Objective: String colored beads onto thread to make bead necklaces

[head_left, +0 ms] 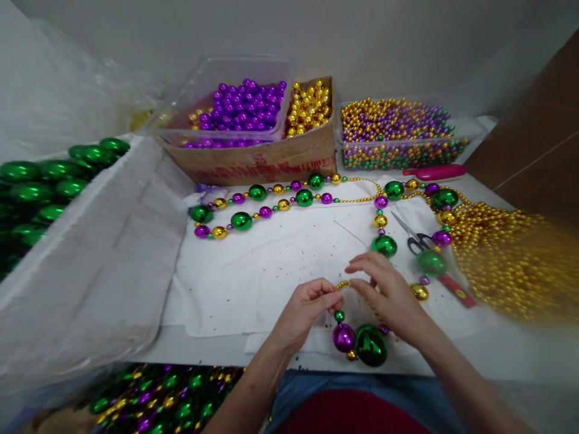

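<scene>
In the head view my left hand pinches a bead strand, thumb against fingertips, where gold beads meet a small green one. From it hang a shiny purple bead and a big green bead near the table's front edge. My right hand is just to the right, thumb and fingers apart, close to the short run of small gold beads. Part of that gold run passes behind the right thumb; whether they touch is unclear. Beyond the hands, a thin needle-like rod lies on the white cloth.
A bead necklace lies across the cloth. Black-handled scissors and a red-handled tool lie beside gold bead strands. Behind stand a cardboard box, a tub of purple beads and a tub of mixed beads.
</scene>
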`<state>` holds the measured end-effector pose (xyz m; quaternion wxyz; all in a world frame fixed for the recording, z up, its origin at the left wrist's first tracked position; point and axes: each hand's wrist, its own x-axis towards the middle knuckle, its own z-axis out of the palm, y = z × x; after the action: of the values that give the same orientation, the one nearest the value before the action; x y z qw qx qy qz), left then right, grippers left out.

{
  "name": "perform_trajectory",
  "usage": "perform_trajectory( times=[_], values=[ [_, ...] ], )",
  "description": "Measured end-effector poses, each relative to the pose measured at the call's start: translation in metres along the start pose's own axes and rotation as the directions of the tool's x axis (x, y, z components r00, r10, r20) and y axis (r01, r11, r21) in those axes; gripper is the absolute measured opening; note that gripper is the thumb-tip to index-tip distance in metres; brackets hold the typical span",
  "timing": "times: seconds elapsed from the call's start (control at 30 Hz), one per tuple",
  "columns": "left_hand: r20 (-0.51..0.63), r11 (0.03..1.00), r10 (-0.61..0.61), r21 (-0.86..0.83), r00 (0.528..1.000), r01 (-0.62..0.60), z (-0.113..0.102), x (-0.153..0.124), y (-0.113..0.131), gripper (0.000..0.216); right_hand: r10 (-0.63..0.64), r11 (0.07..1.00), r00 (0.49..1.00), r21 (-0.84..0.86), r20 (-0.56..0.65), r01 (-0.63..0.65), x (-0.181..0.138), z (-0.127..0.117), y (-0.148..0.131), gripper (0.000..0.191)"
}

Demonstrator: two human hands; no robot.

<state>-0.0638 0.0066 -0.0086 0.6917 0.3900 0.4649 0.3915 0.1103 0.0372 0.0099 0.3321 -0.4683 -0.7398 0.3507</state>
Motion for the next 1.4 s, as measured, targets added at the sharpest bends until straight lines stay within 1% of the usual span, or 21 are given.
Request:
perform_trajectory(
  times=[0.07, 0.1, 0.2, 0.3, 0.37, 0.43, 0.5, 0.57, 0.63, 0.7, 0.8, 0.9, 1.03, 1.1, 1.2, 1.27, 1.3, 1.4],
  values=[
    [0.011, 1.000, 0.007, -0.005, 1.000, -0.007, 0.000, 0.002, -0.002, 0.013, -0.002, 0.999, 0.997, -0.043, 0.081, 0.006, -0.012, 0.002, 0.003, 0.012],
    [0.016, 1.000, 0.010, -0.007, 1.000, -0.010, 0.001, 0.002, -0.002, 0.013, -0.004, 0.999, 0.996, -0.050, 0.088, 0.008, -0.016, 0.003, 0.003, 0.009],
    [0.014, 0.999, 0.022, -0.024, 1.000, -0.022, 0.004, 0.003, -0.001, 0.012, -0.025, 0.998, 1.000, -0.050, 0.017, 0.025, -0.021, 0.008, -0.002, 0.014],
    [-0.045, 0.997, 0.058, -0.048, 0.997, -0.060, 0.007, 0.002, 0.000, 0.010, -0.105, 0.990, 0.991, -0.106, -0.079, 0.097, -0.026, 0.011, -0.012, 0.014],
    [-0.105, 0.996, 0.074, -0.049, 0.992, -0.079, 0.008, 0.002, -0.001, 0.010, -0.171, 0.972, 0.981, -0.176, -0.088, 0.154, -0.031, 0.012, -0.016, 0.014],
    [-0.135, 0.996, 0.068, -0.045, 0.988, -0.075, 0.008, 0.002, -0.001, 0.012, -0.192, 0.961, 0.980, -0.210, -0.045, 0.179, -0.034, 0.012, -0.016, 0.014],
    [-0.126, 0.997, 0.058, -0.041, 0.990, -0.064, 0.007, 0.001, 0.000, 0.014, -0.140, 0.983, 0.990, -0.124, -0.012, 0.137, -0.034, 0.011, -0.011, 0.015],
    [-0.094, 0.998, 0.063, -0.024, 0.994, -0.066, 0.005, 0.000, 0.001, 0.016, -0.059, 0.998, 0.998, 0.015, -0.016, 0.059, -0.030, 0.009, -0.002, 0.014],
    [-0.053, 0.996, 0.087, 0.018, 0.995, -0.086, 0.005, -0.001, 0.004, 0.015, -0.010, 0.995, 1.000, 0.102, -0.011, 0.011, -0.024, 0.010, 0.006, 0.014],
    [-0.018, 0.990, 0.120, 0.083, 0.993, -0.118, 0.004, -0.003, 0.007, 0.013, -0.003, 0.992, 1.000, 0.124, 0.014, 0.001, -0.019, 0.012, 0.010, 0.013],
    [-0.009, 0.957, 0.189, 0.227, 0.982, -0.182, 0.004, -0.006, 0.011, 0.010, -0.011, 0.989, 0.999, 0.145, 0.034, 0.006, -0.015, 0.017, 0.011, 0.012],
    [-0.018, 0.895, 0.272, 0.372, 0.962, -0.246, 0.004, -0.008, 0.010, 0.008, -0.071, 0.991, 0.997, 0.119, 0.027, 0.068, -0.015, 0.018, 0.010, 0.012],
    [-0.013, 0.795, 0.351, 0.532, 0.936, -0.291, 0.003, -0.008, 0.007, 0.003, -0.208, 0.978, 0.978, 0.040, 0.030, 0.207, -0.016, 0.014, 0.012, 0.014],
    [0.004, 0.744, 0.387, 0.589, 0.922, -0.315, 0.002, -0.009, 0.007, 0.003, -0.229, 0.973, 0.972, 0.031, 0.044, 0.228, -0.016, 0.011, 0.012, 0.015],
    [0.043, 0.669, 0.445, 0.648, 0.894, -0.364, 0.001, -0.010, 0.008, 0.002, -0.229, 0.973, 0.970, 0.044, 0.077, 0.226, -0.014, 0.009, 0.009, 0.014],
    [0.077, 0.578, 0.508, 0.708, 0.858, -0.406, 0.001, -0.010, 0.009, 0.004, -0.226, 0.974, 0.971, 0.054, 0.083, 0.222, -0.014, 0.008, 0.006, 0.014],
    [0.103, 0.513, 0.548, 0.743, 0.830, -0.431, 0.000, -0.010, 0.008, 0.005, -0.221, 0.974, 0.972, 0.060, 0.078, 0.217, -0.015, 0.009, 0.005, 0.014],
    [0.205, 0.295, 0.663, 0.812, 0.720, -0.503, 0.000, -0.007, 0.003, 0.010, -0.186, 0.979, 0.981, 0.090, 0.052, 0.181, -0.018, 0.013, 0.001, 0.015]
  ],
)
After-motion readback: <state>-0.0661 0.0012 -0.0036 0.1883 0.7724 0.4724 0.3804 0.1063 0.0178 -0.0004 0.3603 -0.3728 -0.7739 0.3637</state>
